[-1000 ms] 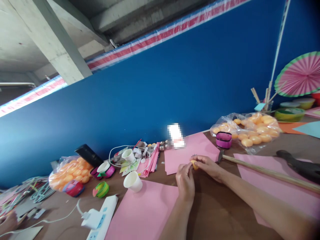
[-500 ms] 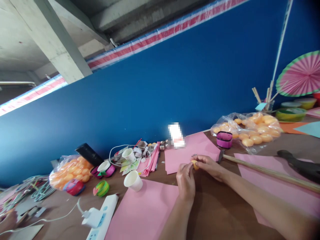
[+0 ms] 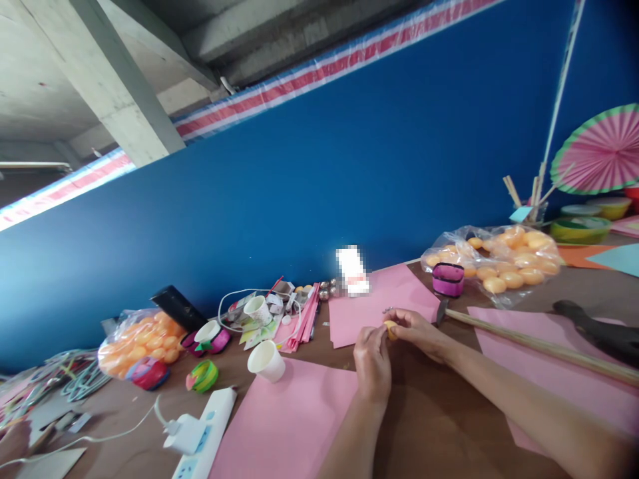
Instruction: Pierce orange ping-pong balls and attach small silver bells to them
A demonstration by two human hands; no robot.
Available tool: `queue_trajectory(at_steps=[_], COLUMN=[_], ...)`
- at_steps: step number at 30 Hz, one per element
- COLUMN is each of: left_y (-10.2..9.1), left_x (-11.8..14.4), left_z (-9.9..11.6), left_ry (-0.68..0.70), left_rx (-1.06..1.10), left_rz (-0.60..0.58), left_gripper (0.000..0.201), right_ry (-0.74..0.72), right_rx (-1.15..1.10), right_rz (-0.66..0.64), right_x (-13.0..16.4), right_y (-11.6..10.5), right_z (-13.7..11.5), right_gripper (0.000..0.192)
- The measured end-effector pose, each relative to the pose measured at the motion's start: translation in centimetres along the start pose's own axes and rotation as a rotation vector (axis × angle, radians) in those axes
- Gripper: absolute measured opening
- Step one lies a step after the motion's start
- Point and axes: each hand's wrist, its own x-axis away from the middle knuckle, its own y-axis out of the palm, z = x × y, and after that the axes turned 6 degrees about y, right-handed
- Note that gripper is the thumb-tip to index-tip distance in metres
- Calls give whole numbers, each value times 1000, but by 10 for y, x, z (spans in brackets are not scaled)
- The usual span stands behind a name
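Note:
Between my two hands is a small orange ball (image 3: 390, 330), partly covered by my fingertips. My left hand (image 3: 372, 364) pinches it from the left with bent fingers. From the other side, the thumb and fingers of my right hand (image 3: 415, 331) close on it. Both hands are just above the brown table, by the near edge of a pink paper sheet (image 3: 349, 319). A hammer (image 3: 464, 316) lies close to the right hand, its head beside the wrist.
Clear bags of orange balls sit at right (image 3: 519, 259) and left (image 3: 144, 339). A white paper cup (image 3: 266, 361) stands left of my hands, behind a power strip (image 3: 212, 426). A purple ring-shaped container (image 3: 448, 279) is behind the hammer. Another person's hand (image 3: 14, 440) shows at far left.
My hands and the ball have shifted very slightly to the right, keeping the same grip. The other person's hand at far left has moved a little.

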Motion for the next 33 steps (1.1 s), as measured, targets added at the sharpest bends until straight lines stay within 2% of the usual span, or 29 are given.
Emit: queue_trajectory(at_steps=[8, 14, 18, 28, 33], left_y=[-1, 1, 3, 0, 0], left_x=[-1, -4, -3, -4, -3], left_z=[3, 0, -4, 2, 4], left_ry=[14, -101, -163, -88, -91], left_rx=[28, 158, 243, 169, 170], left_rz=[-13, 58, 55, 2, 10], left_gripper=[26, 26, 27, 28, 36], right_ry=[15, 29, 33, 38, -12], right_rx=[28, -176, -269, -138, -182], right_rz=[35, 14, 8, 29, 7], right_x=[1, 1, 1, 1, 5], right_y=[0, 1, 4, 4, 8], right_z=[0, 0, -2, -3, -8], right_gripper=[18, 26, 29, 28, 25])
